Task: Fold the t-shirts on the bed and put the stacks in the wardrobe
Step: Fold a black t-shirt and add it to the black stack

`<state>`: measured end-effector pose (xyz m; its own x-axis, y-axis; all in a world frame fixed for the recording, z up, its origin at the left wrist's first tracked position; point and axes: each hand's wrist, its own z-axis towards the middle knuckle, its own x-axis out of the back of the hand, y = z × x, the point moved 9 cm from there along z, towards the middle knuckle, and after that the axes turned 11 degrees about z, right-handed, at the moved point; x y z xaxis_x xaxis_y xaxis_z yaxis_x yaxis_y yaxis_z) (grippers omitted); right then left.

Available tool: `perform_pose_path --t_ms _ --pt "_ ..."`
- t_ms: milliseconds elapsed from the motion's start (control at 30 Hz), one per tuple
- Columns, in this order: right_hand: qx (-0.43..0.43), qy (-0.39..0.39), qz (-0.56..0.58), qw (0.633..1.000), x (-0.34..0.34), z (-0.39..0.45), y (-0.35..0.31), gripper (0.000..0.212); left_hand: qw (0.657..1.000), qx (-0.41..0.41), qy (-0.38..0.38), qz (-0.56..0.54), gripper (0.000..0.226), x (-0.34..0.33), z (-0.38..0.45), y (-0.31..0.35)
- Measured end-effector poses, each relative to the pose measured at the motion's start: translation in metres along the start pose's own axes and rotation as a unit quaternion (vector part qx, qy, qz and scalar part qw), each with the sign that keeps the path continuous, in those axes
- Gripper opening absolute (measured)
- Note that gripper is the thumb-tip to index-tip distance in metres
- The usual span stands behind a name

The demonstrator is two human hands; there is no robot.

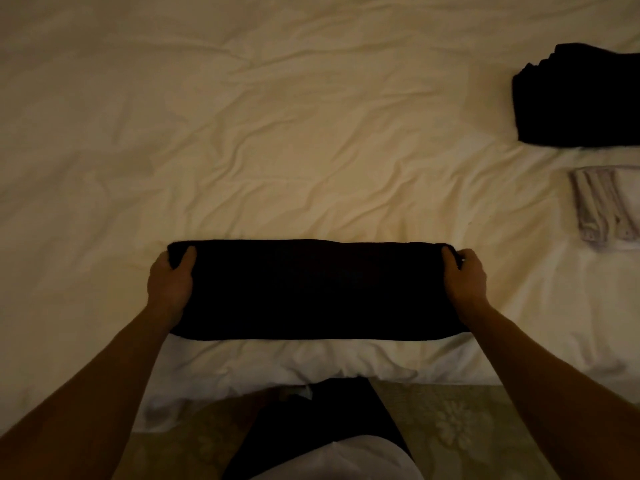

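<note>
Here the black t-shirt (318, 289) lies as a long, narrow band across the near edge of the bed (242, 133), already folded lengthwise. The left hand (169, 282) grips its left end and the right hand (464, 277) grips its right end; on each, the thumb lies on top of the cloth and the fingers seem curled under the far corner, though the dim light hides them.

The likely next move is to bring one end over to the other, and that is where it could go wrong. The band is soft and layered, so if a hand lifts only the top layer, the tucked-in parts could slide out and the fold open up. The wrinkled sheet under it could also drag the bottom layer and skew the edges.

Well off to the right sit a black stack (581, 98) and, just nearer, a pale stack (602, 209). Carrying the limp shirt that far, it may sag and unfold, or nudge the black stack crooked on landing.
</note>
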<state>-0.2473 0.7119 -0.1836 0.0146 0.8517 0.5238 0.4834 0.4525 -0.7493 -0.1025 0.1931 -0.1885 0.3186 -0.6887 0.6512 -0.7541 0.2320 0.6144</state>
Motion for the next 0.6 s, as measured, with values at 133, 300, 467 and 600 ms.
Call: perform_pose_path --t_ms 133,300,467,600 --pt "0.027 0.02 0.001 0.999 0.003 0.002 -0.009 0.031 0.999 0.004 0.053 -0.008 0.046 0.009 0.003 -0.003" --pt "-0.025 0.004 -0.047 0.999 0.002 -0.001 0.007 0.05 0.99 0.036 0.07 0.116 0.052 0.01 -0.008 -0.013" --pt "-0.029 0.004 -0.101 0.994 0.002 -0.024 0.024 0.05 0.97 0.01 0.05 0.24 0.054 0.01 -0.022 -0.031" --pt "-0.037 -0.006 -0.022 0.999 -0.001 -0.032 0.039 0.043 0.993 0.048 -0.002 0.107 0.047 0.0 -0.016 -0.048"
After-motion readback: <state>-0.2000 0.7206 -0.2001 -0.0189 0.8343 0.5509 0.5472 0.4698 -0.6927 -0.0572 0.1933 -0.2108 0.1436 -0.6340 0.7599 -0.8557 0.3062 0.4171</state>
